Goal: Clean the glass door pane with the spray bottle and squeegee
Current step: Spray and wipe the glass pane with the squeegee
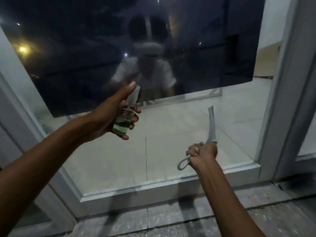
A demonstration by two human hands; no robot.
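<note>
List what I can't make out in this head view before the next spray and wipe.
- Spray bottle: nozzle and trigger blurred, body wrapped by the left hand.
- Squeegee: blade seen edge-on and blurred, grip hidden inside the right hand.
- Glass pane: top cut off; wetness and streaks unreadable behind reflections.

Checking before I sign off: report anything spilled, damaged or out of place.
Nothing stands out. The left hand grips the spray bottle, the right hand grips the squeegee, and the glass pane shows no cracks.
</note>
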